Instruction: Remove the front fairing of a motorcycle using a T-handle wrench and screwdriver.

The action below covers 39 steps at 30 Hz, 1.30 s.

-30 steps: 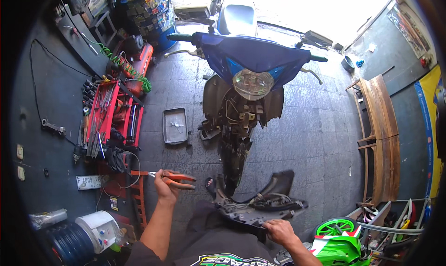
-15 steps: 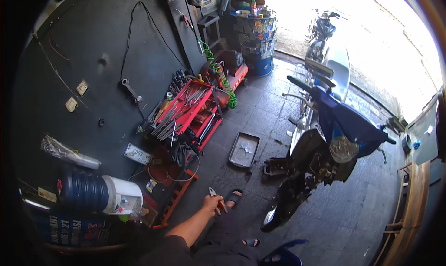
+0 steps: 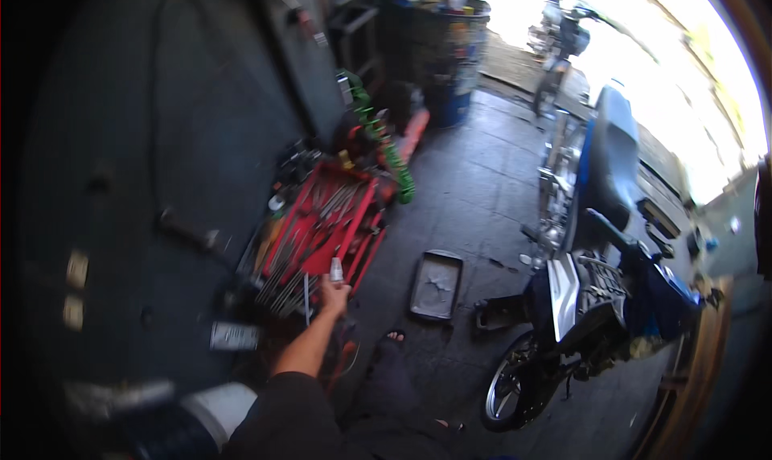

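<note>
My left hand is closed around a pair of pliers; their silver jaws point up from the fist, and the handles are hidden in it. The outstretched arm holds them at the near right side of a red tool cart. In the cart's top tray lie several long metal tools, blurred by motion. Whether the pliers touch the cart I cannot tell. My right hand is out of sight.
A metal drip tray lies on the dark tiled floor, right of the cart. Farther right stands a blue motorcycle with its front stripped. A green coiled air hose hangs behind the cart, near a blue drum.
My left hand has carried the pliers from above my foot forward and left to the tool cart. The view has shifted and blurred, bringing more of the motorcycle's seat into sight.
</note>
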### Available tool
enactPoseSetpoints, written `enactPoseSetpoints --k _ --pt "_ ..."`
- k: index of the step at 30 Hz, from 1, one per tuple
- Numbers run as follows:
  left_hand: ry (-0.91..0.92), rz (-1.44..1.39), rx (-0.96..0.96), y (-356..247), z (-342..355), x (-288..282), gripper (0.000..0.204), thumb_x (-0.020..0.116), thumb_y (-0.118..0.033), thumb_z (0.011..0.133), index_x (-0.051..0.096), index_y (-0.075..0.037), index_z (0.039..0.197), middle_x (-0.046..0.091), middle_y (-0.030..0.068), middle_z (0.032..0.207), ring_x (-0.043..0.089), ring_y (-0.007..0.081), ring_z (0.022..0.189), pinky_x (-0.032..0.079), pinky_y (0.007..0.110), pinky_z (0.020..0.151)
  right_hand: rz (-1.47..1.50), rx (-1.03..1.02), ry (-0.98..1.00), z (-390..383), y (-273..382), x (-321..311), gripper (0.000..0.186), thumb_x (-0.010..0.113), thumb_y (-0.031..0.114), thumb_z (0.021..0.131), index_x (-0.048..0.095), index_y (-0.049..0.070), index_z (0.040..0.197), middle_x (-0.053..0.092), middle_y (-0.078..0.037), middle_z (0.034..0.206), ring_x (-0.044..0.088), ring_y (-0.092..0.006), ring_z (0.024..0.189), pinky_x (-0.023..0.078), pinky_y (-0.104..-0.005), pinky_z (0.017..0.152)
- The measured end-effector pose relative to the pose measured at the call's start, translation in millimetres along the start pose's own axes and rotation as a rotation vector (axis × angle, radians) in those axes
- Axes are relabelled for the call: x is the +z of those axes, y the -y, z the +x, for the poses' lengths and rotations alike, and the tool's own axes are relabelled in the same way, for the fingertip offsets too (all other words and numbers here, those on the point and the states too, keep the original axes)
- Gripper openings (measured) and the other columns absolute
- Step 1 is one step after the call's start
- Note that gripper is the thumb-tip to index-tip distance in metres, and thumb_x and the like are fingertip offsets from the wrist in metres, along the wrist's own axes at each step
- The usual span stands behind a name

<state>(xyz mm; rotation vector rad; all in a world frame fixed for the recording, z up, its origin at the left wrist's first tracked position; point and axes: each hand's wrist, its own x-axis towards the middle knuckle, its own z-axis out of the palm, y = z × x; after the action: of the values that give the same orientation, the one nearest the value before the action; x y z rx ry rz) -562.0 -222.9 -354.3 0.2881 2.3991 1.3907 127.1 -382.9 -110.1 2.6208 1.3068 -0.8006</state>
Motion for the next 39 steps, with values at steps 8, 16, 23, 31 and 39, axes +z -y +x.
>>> enactPoseSetpoints --k 8,16,23,31,39 --pt "0.685 -0.022 0.400 34.7 256.6 14.2 0.067 0.064 0.001 0.070 0.041 0.003 0.133 0.053 0.0166 0.128 0.055 0.0275 0.111 0.044 0.040 0.097 0.150 0.417 0.152 -121.6 0.2 53.3 0.057 0.077 0.037 0.074 0.063 -0.001 0.114 0.067 -0.019 0.107 0.065 -0.0299 0.099 0.049 -0.0388 0.089" --pt "0.205 0.833 0.697 17.3 217.7 4.1 0.035 0.060 -0.023 0.090 0.057 0.004 0.111 0.061 0.0155 0.108 0.061 0.0195 0.087 0.050 0.033 0.065 0.231 0.526 -0.033 -158.7 13.1 101.8 0.040 0.076 0.036 0.075 0.070 0.005 0.101 0.070 -0.016 0.094 0.067 -0.0276 0.088 0.050 -0.0373 0.080" --pt "0.269 0.610 0.707 -33.0 152.9 31.3 0.034 0.060 -0.022 0.090 0.056 0.004 0.111 0.061 0.0155 0.107 0.061 0.0191 0.086 0.050 0.032 0.065 0.226 0.487 -0.197 -163.8 18.2 122.5 0.041 0.076 0.031 0.074 0.067 0.000 0.100 0.068 -0.019 0.089 0.066 -0.0317 0.085 0.050 -0.0397 0.079" --pt "0.582 0.335 0.746 -59.5 21.8 44.6 0.033 0.060 -0.021 0.090 0.056 0.004 0.111 0.061 0.0155 0.107 0.061 0.0186 0.085 0.049 0.032 0.064 0.551 0.520 -0.485 -179.3 9.8 117.6 0.051 0.076 0.041 0.071 0.064 -0.008 0.073 0.063 -0.026 0.071 0.063 -0.0334 0.067 0.048 -0.0435 0.066" --pt "1.290 0.387 0.648 -25.4 -188.7 83.3 0.032 0.059 -0.021 0.090 0.056 0.004 0.111 0.061 0.0155 0.106 0.060 0.0180 0.084 0.049 0.031 0.064 0.769 0.709 -0.659 -251.3 -34.4 146.9 0.055 0.078 0.048 0.071 0.052 0.001 0.058 0.048 -0.009 0.051 0.043 -0.0127 0.048 0.036 -0.0369 0.043"
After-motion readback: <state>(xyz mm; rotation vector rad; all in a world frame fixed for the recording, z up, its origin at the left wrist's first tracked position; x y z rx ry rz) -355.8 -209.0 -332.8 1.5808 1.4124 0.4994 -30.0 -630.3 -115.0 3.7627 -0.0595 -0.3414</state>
